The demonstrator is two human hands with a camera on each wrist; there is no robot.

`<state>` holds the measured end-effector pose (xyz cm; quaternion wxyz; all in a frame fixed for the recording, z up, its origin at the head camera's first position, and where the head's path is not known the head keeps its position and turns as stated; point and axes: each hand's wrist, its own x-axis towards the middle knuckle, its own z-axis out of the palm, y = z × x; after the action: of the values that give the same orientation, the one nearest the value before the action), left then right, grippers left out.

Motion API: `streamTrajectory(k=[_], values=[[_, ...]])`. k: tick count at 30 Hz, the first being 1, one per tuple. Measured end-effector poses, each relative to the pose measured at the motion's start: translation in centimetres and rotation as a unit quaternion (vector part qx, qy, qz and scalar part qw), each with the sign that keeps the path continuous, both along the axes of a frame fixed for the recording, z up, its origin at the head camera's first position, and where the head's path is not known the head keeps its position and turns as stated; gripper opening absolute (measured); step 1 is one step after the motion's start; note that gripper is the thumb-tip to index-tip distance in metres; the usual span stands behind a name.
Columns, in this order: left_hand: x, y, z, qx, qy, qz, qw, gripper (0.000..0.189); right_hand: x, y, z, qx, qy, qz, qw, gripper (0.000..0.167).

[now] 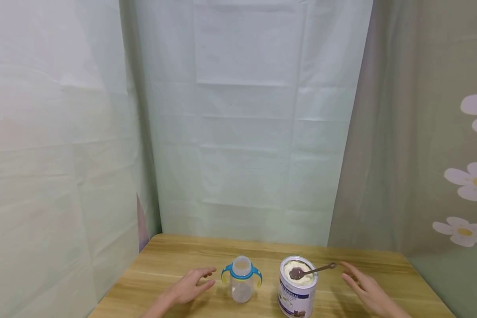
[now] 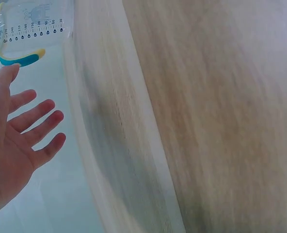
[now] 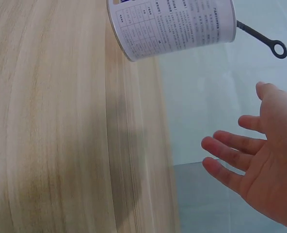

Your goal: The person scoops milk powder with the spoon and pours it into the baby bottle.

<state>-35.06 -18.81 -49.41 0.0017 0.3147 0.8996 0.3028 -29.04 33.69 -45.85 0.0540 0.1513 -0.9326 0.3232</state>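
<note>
My left hand (image 1: 188, 285) is empty, fingers relaxed and spread. Baby bottle (image 1: 241, 290) upright just to its right, not touching per head view, mouth uncovered, 1 of its 2 blue handles (image 1: 226, 270) nearest my fingertips. My right hand (image 1: 363, 287) holds nothing either, fingers loosely extended. Open can (image 1: 296, 298) just to its left, powder (image 1: 291, 266) high inside; brown spoon (image 1: 298, 273) lies on the powder, its stem sticking out past the rim toward my fingers. Can't tell if the spoon is loaded.

Risks, my guess: a sideways knock on that stem could flip the spoon and scatter powder on the table (image 1: 175, 256). Bottle looks light, seems empty, so a clumsy left-hand bump on the near handle could tip it. Scooping 1-handed with the can unsteadied might drag it.
</note>
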Motion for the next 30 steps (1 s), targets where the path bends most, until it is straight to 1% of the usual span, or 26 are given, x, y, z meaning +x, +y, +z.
streamTrajectory(k=[3,7,10,14,17,19,24,26,30], values=[[-0.2,0.2,0.0,0.008,-0.015,-0.002,0.9999,0.046,-0.1,-0.1,0.2,-0.006,-0.009,0.001,0.9999,0.049],[-0.3,0.5,-0.1,0.023,-0.012,-0.007,0.9996,0.045,-0.2,-0.3,0.3,-0.016,-0.008,0.011,0.9998,0.045],[-0.4,0.6,-0.2,0.038,-0.012,-0.010,0.9992,0.045,-0.3,-0.5,0.3,-0.031,0.011,0.033,0.9989,0.043],[-0.4,0.7,-0.1,0.064,-0.033,-0.011,0.9974,0.045,-0.3,-0.8,0.3,-0.049,0.045,0.055,0.9963,0.039],[-0.3,1.0,0.0,0.077,-0.050,-0.009,0.9957,0.044,-0.3,-0.9,0.3,-0.062,0.053,0.060,0.9948,0.038],[-0.2,1.0,0.0,0.077,-0.058,-0.004,0.9954,0.044,-0.3,-1.0,0.3,-0.073,0.061,0.069,0.9931,0.037],[-0.1,1.2,-0.1,0.077,-0.056,0.004,0.9954,0.046,-0.4,-1.7,0.6,-0.090,0.067,0.082,0.9903,0.038],[-0.2,1.4,-0.1,0.082,-0.057,0.002,0.9950,0.048,-0.4,-1.9,0.8,-0.097,0.065,0.080,0.9899,0.039],[-0.3,2.0,-0.1,0.099,-0.059,-0.006,0.9933,0.050,-0.4,-2.1,1.3,-0.110,0.072,0.090,0.9873,0.040]])
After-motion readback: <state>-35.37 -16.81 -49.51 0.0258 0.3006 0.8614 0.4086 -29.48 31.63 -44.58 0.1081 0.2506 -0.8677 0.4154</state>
